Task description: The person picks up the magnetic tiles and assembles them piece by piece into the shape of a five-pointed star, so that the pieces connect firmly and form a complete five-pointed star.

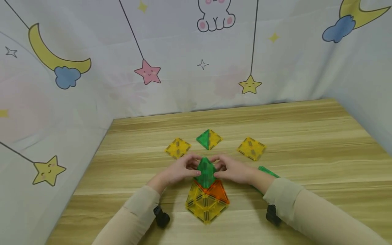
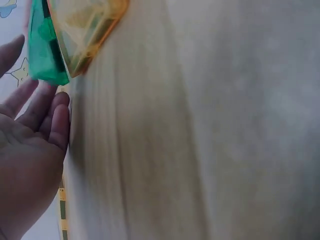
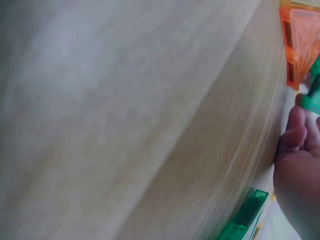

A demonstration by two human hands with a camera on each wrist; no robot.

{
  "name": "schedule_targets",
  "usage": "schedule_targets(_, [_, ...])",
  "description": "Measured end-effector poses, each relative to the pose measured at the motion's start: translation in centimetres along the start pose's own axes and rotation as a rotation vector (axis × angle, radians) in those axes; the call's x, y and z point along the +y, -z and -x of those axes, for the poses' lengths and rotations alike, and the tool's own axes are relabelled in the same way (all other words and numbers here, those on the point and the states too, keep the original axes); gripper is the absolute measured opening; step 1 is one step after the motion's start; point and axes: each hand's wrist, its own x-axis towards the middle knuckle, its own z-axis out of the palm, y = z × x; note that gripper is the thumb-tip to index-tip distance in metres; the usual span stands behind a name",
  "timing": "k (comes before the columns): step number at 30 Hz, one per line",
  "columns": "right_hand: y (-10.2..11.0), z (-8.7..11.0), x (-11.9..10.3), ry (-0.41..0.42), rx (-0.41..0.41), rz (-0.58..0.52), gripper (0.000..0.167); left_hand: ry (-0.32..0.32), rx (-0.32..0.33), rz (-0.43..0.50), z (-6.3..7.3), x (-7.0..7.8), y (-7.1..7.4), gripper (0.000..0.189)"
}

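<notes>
Fingers of the left hand [image 1: 180, 169] are bending part-closed, pinching the left side of a green translucent plastic faceted piece [image 1: 206, 173]. That piece is sitting at the far end of a yellow-and-orange translucent plastic faceted block [image 1: 206, 207]; can't tell if joined. Right hand [image 1: 234, 169] is also bending part-closed, pinching its right side. Second green plastic piece [image 1: 268, 171] is lying by the right forearm [image 1: 262, 180], partly hidden.

Glossy plastic tiles [image 1: 206, 172], wood-grained table [image 1: 306, 143]
</notes>
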Motion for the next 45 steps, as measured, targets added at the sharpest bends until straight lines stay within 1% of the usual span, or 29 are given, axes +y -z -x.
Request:
schedule_targets(3, [0.0, 0.1, -0.1, -0.001, -0.002, 0.059, 0.052, -0.001, -0.027, -0.054, 0.2, 0.2, -0.1, 0.059])
schedule_targets(5, [0.0, 0.2, -0.2, 0.003, -0.003, 0.086, 0.053, -0.004, -0.043, -0.071, 0.4, 0.4, -0.2, 0.065])
schedule_targets(8, [0.0, 0.3, -0.2, 0.014, -0.004, 0.102, 0.055, 0.0, -0.072, -0.081, 0.9, 0.6, -0.3, 0.077])
schedule_targets(9, [0.0, 0.3, -0.2, 0.016, -0.003, 0.108, 0.056, 0.004, -0.074, -0.101, 1.1, 0.7, -0.4, 0.081])
schedule_targets(12, [-0.1, 0.3, -0.2, 0.02, 0.001, 0.119, 0.056, 0.002, -0.076, -0.177, 1.6, 0.9, -0.9, 0.093])
schedule_targets(16, [-0.1, 0.4, 0.0, 0.034, 0.001, 0.125, 0.056, -0.056, -0.079, -0.285, 2.0, 1.0, -1.6, 0.105])
schedule_targets(18, [0.1, 0.6, 0.1, 0.043, -0.002, 0.124, 0.057, -0.074, -0.083, -0.333, 2.2, 1.0, -1.9, 0.109])
schedule_targets(23, [1.3, 1.9, 0.4, 0.042, 0.002, 0.144, 0.06, -0.033, -0.073, -0.498, 2.9, 1.2, -2.5, 0.112])
schedule_targets(26, [2.4, 3.1, 0.8, 0.042, 0.018, 0.177, 0.059, -0.034, -0.065, -0.562, 3.0, 1.3, -2.7, 0.109])
schedule_targets(28, [3.2, 4.1, 1.1, 0.051, 0.025, 0.207, 0.059, -0.043, -0.059, -0.583, 2.9, 1.3, -2.8, 0.107])
schedule_targets(31, [4.6, 5.7, 1.7, 0.067, 0.024, 0.263, 0.059, -0.052, -0.061, -0.585, 2.8, 1.3, -2.7, 0.103])
schedule_targets(35, [6.4, 8.3, 2.6, 0.081, 0.052, 0.402, 0.058, -0.064, -0.089, -0.589, 2.4, 1.4, -2.5, 0.096])
schedule_targets(37, [7.0, 9.3, 3.2, 0.096, 0.077, 0.47, 0.057, -0.055, -0.1, -0.589, 2.2, 1.4, -2.2, 0.093])
schedule_targets(38, [7.2, 9.8, 3.4, 0.09, 0.089, 0.495, 0.057, -0.05, -0.103, -0.592, 2.0, 1.5, -2.1, 0.092])
schedule_targets(41, [7.7, 10.9, 4.3, 0.084, 0.106, 0.539, 0.06, -0.031, -0.1, -0.585, 1.7, 1.6, -1.7, 0.091])
schedule_targets(45, [8.0, 12.1, 5.2, 0.061, 0.1, 0.549, 0.068, -0.012, -0.095, -0.578, 1.1, 1.6, -1.1, 0.091])
